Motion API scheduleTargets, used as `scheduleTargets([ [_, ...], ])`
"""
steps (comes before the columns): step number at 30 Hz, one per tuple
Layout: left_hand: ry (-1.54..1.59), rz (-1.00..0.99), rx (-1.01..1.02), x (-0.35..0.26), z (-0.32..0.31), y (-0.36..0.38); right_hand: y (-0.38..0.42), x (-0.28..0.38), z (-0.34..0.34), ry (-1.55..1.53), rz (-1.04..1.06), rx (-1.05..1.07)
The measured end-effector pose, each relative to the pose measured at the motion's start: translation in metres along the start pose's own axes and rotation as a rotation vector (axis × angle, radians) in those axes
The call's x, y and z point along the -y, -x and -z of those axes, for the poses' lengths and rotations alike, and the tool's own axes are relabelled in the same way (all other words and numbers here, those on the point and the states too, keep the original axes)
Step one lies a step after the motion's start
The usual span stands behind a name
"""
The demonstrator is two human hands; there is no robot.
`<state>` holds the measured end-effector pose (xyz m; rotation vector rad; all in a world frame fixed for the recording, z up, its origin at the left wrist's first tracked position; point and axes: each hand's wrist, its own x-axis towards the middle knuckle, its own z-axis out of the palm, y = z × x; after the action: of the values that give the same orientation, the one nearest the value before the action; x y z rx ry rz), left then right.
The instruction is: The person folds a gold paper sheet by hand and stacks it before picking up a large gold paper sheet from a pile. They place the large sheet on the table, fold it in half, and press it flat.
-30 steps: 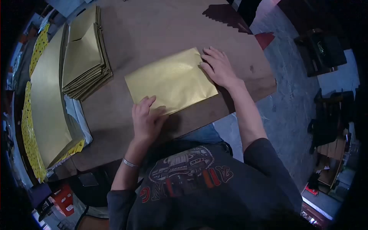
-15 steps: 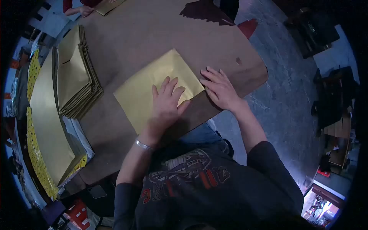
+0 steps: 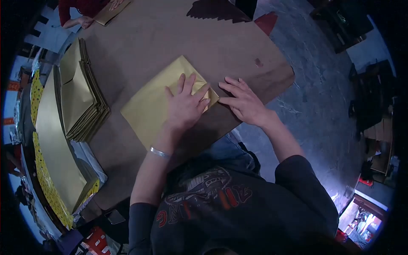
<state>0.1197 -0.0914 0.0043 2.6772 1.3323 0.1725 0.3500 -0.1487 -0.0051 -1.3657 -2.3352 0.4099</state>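
Note:
A gold paper sheet (image 3: 148,95) lies on the brown table in front of me, with a crease near its right corner. My left hand (image 3: 185,106) rests on the sheet with its fingers spread, pressing near the right part. Just beyond the sheet's right corner is my right hand (image 3: 244,102), its fingers apart and a fingertip touching that corner. Neither hand is wrapped round anything. A silver bracelet is on the left wrist.
To the left a stack of folded gold paper (image 3: 78,95) stands beside a long gold sheet (image 3: 55,136) over yellow patterned wrapping (image 3: 42,178). A co-worker's hands (image 3: 86,21) touch gold paper at the top left. Dark jagged-edged material (image 3: 221,10) lies at the table's (image 3: 144,38) far edge.
My left hand's fingers have shifted towards the sheet's right corner, where the paper is now creased. My right hand's fingertip has come to that corner. The whole view has shifted slightly.

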Motion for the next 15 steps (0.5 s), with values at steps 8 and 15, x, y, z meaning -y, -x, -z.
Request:
scheduleTargets([
  [8, 0.263, -0.163, -0.035, 0.012, -0.003, -0.018, 0.005, 0.001, -0.003, 0.058, 0.007, -0.001],
  [15, 0.361, -0.196, 0.134, 0.005, 0.014, -0.04, 0.004, 0.001, -0.003, 0.068, -0.008, 0.016],
])
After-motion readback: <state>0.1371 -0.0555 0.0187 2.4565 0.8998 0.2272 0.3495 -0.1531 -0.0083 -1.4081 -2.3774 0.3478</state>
